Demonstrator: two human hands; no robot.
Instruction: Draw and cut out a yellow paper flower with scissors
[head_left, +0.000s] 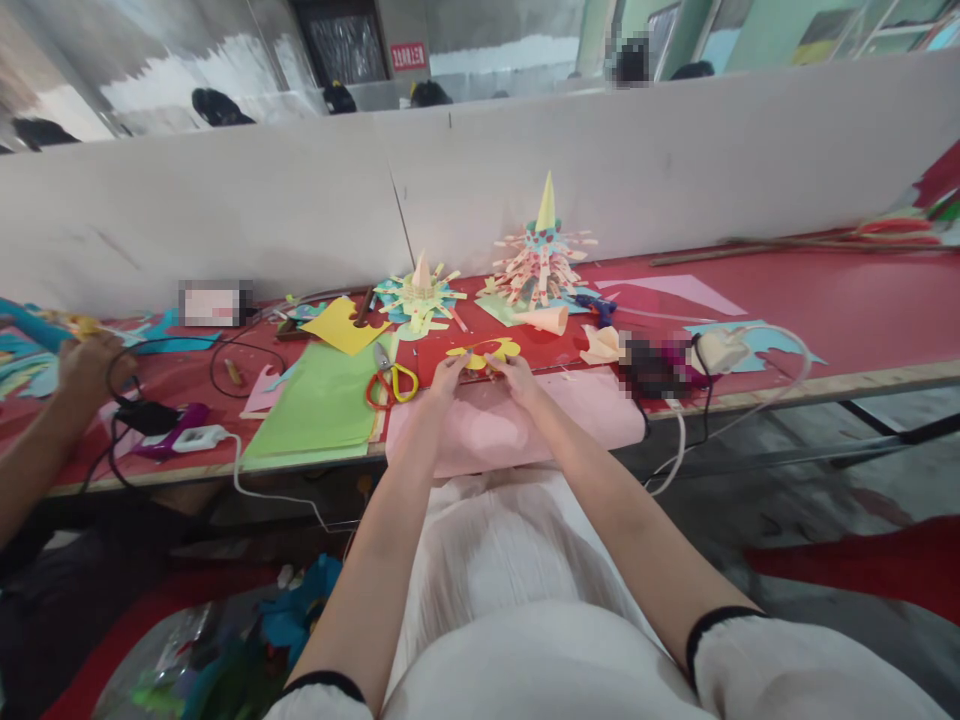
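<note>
Between my two hands is a yellow paper cutout (480,357) with rounded lobes. My left hand (448,378) pinches its left side, and my right hand (517,378) grips the right side. Pink paper (517,425) lies under my wrists, along the table's front edge. Scissors (391,380) with one red and one yellow handle rest on the left, beside green sheets (315,400). Behind the cutout stand two layered paper cones with fringed strips, a short one (421,292) and a taller one (546,250) with a yellow tip.
A white partition (300,200) closes off the back of the red table (847,290). Rolled peach paper (546,319), a blue tool (600,306) and white cables (679,450) lie to the right. At far left, another person's hand (86,370) works near a power strip (176,430).
</note>
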